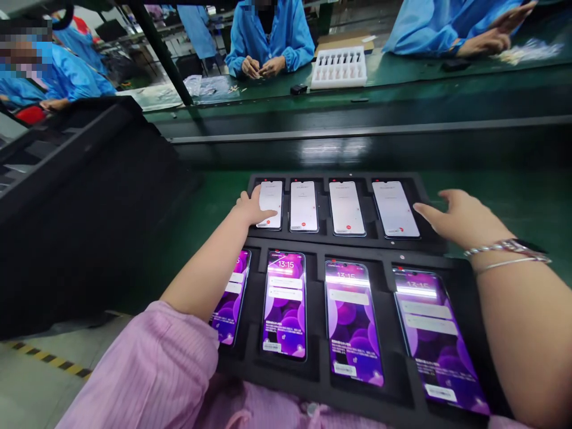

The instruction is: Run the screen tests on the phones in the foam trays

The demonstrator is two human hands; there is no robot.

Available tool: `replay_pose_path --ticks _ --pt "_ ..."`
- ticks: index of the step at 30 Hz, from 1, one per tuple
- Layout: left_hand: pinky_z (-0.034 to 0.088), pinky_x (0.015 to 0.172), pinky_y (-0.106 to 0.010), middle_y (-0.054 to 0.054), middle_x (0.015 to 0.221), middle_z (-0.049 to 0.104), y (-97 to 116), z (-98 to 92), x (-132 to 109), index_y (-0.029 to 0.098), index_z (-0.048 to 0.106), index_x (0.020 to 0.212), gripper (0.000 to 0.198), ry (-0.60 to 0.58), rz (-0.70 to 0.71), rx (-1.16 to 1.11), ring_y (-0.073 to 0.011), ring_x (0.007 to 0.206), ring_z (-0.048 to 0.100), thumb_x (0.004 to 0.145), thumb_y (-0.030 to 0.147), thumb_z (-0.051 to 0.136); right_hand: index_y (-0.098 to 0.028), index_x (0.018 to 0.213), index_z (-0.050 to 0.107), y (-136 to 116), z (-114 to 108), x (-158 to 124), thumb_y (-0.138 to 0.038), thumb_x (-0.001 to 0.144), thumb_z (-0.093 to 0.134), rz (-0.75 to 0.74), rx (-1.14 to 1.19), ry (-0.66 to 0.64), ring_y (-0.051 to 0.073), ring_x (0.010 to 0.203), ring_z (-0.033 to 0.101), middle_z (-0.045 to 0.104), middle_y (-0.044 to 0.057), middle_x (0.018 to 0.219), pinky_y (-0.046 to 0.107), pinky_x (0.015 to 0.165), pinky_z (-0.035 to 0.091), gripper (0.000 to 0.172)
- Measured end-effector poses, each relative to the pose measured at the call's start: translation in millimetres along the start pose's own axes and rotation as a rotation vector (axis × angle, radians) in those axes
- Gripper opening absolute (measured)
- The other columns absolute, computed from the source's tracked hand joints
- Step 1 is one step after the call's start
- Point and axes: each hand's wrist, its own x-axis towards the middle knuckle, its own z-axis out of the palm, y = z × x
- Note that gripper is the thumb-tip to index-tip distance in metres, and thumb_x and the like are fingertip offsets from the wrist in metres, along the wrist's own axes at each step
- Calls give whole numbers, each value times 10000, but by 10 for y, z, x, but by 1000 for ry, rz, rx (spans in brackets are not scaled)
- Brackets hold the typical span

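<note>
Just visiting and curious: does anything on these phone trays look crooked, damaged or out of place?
Nothing stands out. The far tray holds four white-screen phones, the near tray four purple-screen ones, each straight in its own slot, no cracks visible. The left hand touches the far-left white phone; the right hand is beside the far-right white phone.

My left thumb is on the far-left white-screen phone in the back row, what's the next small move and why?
Likely tap the red button on that far-left phone with the left hand: its thumb lies on the screen just above it. The right hand sits at the edge of the far-right phone.
</note>
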Motion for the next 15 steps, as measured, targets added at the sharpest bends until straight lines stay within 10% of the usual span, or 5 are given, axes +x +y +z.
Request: replay_pose_path --ticks 4,8,11,15 --pt "291 1244 -641 -217 1760 127 65 -49 -98 289 139 1694 1046 109 88 15 -477 1607 171 890 638 710 -201 1302 579 -404 -73 -257 -453 985 487 -280 155 -145 284 1081 676 697 140 1300 393 921 513 415" --pt "125 1308 -625 -99 1784 133 274 -28 -321 317 437 1599 630 317 595 127 -403 1642 43 1008 454 609 -241 1099 602 -614 120 -352 -287 916 454 -506 228 -301 260 1138 688 722 65 1287 389 977 533 240" --pt "82 1318 -625 -103 1749 265 449 73 -432 276 636 1449 445 245 815 218 -408 1632 111 1026 406 585 -236 1056 594 -604 264 -291 -252 858 472 -532 230 -317 278 1162 685 728 81 1273 407 977 546 233" --pt "76 1314 -647 -111 1761 226 563 181 -412 283 663 1425 458 38 748 260 -441 1631 66 1007 462 614 -223 1078 595 -581 325 -226 -256 840 480 -519 222 -311 302 1156 684 726 114 1254 446 1003 538 266"
